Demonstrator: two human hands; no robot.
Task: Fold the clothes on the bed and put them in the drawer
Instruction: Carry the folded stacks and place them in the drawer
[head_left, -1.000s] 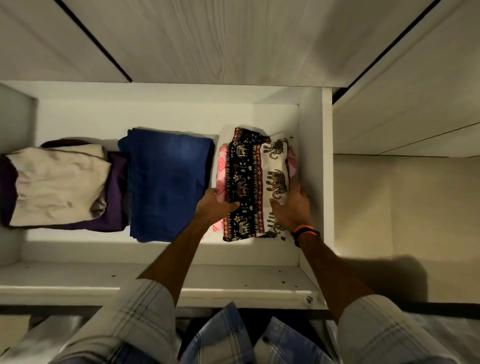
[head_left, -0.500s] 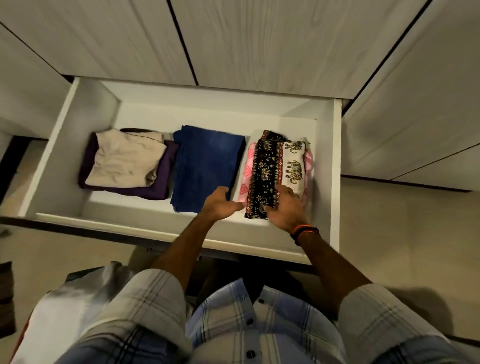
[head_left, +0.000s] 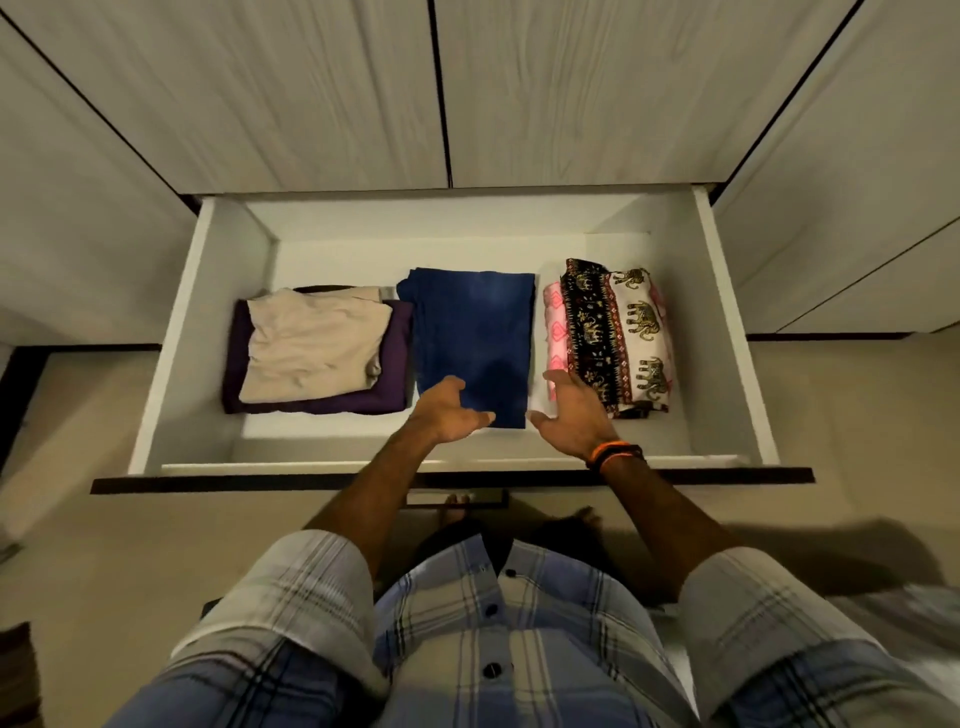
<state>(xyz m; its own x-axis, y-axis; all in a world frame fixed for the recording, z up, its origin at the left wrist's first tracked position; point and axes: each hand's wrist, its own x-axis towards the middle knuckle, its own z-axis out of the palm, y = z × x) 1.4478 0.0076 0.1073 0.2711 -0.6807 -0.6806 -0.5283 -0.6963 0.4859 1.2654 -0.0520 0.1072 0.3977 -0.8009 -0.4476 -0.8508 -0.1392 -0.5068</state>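
Clothes are lying folded inside the open white drawer (head_left: 208, 332), so most of the job looks done. No bed is showing, so more clothes may be waiting. The drawer is looking hard and smooth. At its left, a purple piece (head_left: 397, 364) is sitting under a soft cream top (head_left: 311, 345). In the middle, thick blue jeans (head_left: 475, 322) are lying flat. At the right, a pink cloth (head_left: 555, 332) is peeking out under an elephant-print cloth (head_left: 618, 332). The left hand (head_left: 449, 413) and right hand (head_left: 574, 410) are hovering above, fingers spread and holding nothing.

Blue-and-white plaid shirt (head_left: 498, 639) (sleeves rolled), orange-black wristbands (head_left: 615, 453).
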